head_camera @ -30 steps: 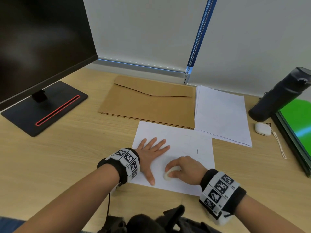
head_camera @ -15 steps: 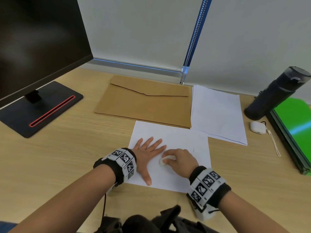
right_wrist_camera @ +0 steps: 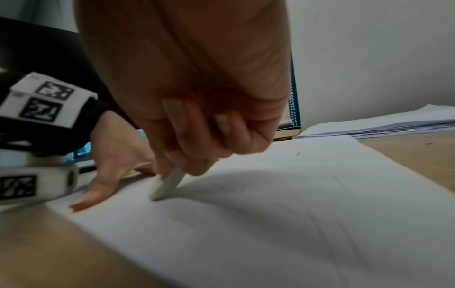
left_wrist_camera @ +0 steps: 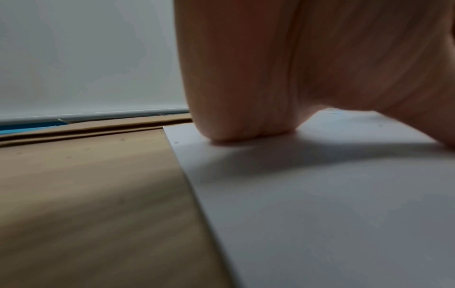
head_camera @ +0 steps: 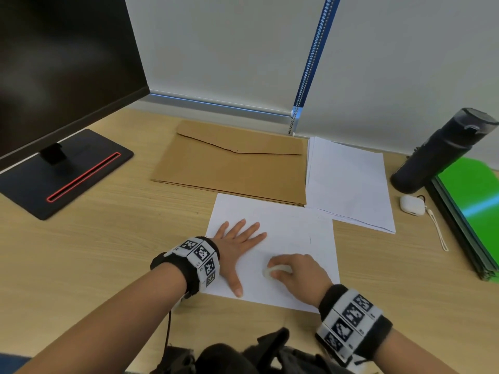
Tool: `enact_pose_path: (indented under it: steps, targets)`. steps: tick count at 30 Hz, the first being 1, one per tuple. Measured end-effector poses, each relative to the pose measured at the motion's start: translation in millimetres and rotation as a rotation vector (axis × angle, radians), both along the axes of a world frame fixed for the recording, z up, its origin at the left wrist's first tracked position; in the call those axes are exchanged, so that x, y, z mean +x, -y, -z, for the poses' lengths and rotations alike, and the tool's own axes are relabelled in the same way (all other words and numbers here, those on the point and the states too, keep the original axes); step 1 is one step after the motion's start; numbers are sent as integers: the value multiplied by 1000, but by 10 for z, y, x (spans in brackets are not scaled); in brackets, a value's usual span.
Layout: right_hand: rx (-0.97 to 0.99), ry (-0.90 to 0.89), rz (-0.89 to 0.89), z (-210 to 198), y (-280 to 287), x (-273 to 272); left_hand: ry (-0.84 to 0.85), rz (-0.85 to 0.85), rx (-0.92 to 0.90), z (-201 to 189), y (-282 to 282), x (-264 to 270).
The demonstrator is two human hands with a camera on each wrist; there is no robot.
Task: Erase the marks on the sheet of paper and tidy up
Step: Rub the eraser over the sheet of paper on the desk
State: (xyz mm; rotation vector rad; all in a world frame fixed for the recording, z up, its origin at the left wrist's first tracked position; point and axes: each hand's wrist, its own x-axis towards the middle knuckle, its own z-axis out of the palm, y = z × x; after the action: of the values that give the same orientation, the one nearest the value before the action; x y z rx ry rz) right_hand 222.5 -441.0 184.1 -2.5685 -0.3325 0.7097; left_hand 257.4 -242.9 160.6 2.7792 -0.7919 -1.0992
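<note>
1. The right hand (head_camera: 295, 273) has its grip closed around a white eraser (head_camera: 272, 272), pinched between the thumb and the curled fingers (right_wrist_camera: 194, 136).
2. The left hand (head_camera: 237, 247) holds nothing; its grip is open, fingers straight and spread, palm pressed flat on the sheet of paper (head_camera: 291, 225).
3. The eraser is small, pale and slightly flattened. In the right wrist view it (right_wrist_camera: 167, 184) slants down out of the fingers, and its lower tip touches the sheet (right_wrist_camera: 270, 224).
4. The sheet is white and lies flat on the wooden counter (head_camera: 94, 252). A short dark pencil stroke (head_camera: 310, 240) shows toward its right side, and fainter lines show in the right wrist view.
5. The right wrist is raised off the sheet, knuckles up, with the hand tilted toward the left hand.
6. The left hand (right_wrist_camera: 115, 154) covers the left part of the sheet, thumb pointing toward the near edge. In the left wrist view its heel (left_wrist_camera: 236, 117) bears down close to the sheet's left edge.
7. The eraser tip meets the sheet in its near middle part, just beside the left thumb and apart from the dark stroke.
8. Beyond the sheet lie a brown envelope (head_camera: 232, 168) and a stack of white paper (head_camera: 348, 184).
</note>
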Motion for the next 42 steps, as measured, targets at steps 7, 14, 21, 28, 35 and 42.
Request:
enact_pose_path:
  steps: [7,14,21,28,35,42]
  targets:
    - [14,104,34,-62,-130,150,-21,15,31,-23,31,14]
    - [-144,-59,-184,-118,84,147,-26,20,62,-19,36,19]
    - [28,29,29,3,37,79,-28,18,51,-17,27,18]
    - [-14,40,-2,-42,8,165,-22,24,59,-23,37,21]
    - [-13,-63,-54,6,190,-44,-30,23,66,-46,49,14]
    - [61,18,108,16,110,37,-37,22,58,-44,38,15]
